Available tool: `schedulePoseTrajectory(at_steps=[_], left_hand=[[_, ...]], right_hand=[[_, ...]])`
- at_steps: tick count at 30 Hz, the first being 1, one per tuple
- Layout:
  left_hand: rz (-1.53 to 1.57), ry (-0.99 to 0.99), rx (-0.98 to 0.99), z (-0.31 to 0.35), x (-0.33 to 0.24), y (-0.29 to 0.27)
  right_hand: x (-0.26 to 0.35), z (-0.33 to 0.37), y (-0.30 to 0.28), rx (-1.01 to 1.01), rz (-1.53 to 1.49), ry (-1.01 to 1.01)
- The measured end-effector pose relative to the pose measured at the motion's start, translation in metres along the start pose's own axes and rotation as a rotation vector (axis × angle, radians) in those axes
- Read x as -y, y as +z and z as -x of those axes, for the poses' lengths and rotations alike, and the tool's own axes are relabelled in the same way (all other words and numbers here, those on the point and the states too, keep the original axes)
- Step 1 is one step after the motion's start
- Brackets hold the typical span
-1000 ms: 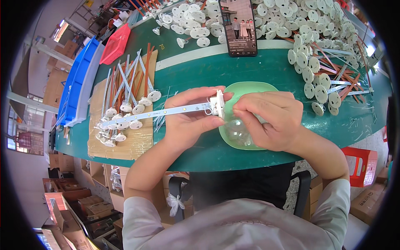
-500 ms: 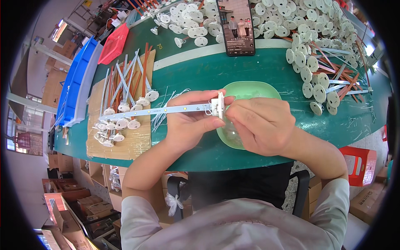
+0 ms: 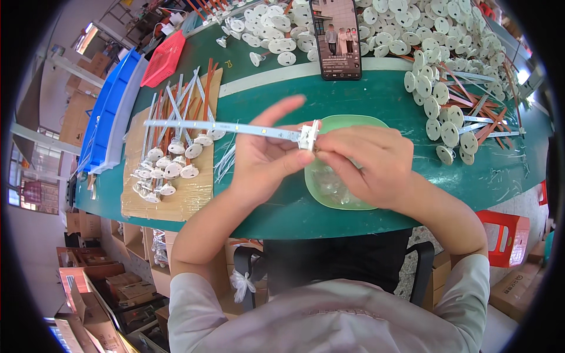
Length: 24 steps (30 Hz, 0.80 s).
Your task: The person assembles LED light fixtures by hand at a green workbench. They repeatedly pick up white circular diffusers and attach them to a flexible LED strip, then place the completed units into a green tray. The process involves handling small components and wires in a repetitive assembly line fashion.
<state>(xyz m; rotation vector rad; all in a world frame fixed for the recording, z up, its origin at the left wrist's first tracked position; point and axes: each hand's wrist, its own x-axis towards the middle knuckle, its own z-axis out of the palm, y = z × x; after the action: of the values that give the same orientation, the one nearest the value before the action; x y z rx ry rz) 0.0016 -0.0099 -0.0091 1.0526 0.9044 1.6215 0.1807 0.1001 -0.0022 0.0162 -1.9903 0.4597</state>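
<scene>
Over the green table I hold an LED strip (image 3: 220, 126), a narrow pale bar dotted with small yellow chips, with a white round base (image 3: 308, 136) at its right end. My left hand (image 3: 262, 159) supports it from below, the thumb against the base and the index finger stretched out above the strip. At the base's right side my right hand (image 3: 368, 162) is closed in a pinch, thumb and fingers touching its edge. Whatever small part lies between those fingertips is hidden. Beneath the right hand stands a light green bowl (image 3: 318, 191) with clear small pieces inside.
Cardboard (image 3: 132, 203) at left carries several similar strips with white bases. A blue bin (image 3: 109, 106) and a red basket (image 3: 162, 59) stand beyond it. A phone (image 3: 338, 44) stands upright at the back, beside heaped white bases (image 3: 412, 35). A red stool (image 3: 506, 238) is at right.
The strip's far end has swung up and the base now tilts. My left index finger has lifted off the base and stretched out. The right hand still pinches at the base.
</scene>
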Motion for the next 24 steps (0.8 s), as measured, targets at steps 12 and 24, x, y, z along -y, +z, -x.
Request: schedulePoseTrajectory(at_steps=[12,24], left_hand=[[-0.949,-0.230,-0.264,0.003,-0.185,-0.156],[-0.942,-0.063,-0.377,0.033,-0.183,-0.181]], right_hand=[[-0.026,0.006,0.003,0.020,0.053,-0.154],[-0.028,0.011,0.005,0.077,0.072,-0.168]])
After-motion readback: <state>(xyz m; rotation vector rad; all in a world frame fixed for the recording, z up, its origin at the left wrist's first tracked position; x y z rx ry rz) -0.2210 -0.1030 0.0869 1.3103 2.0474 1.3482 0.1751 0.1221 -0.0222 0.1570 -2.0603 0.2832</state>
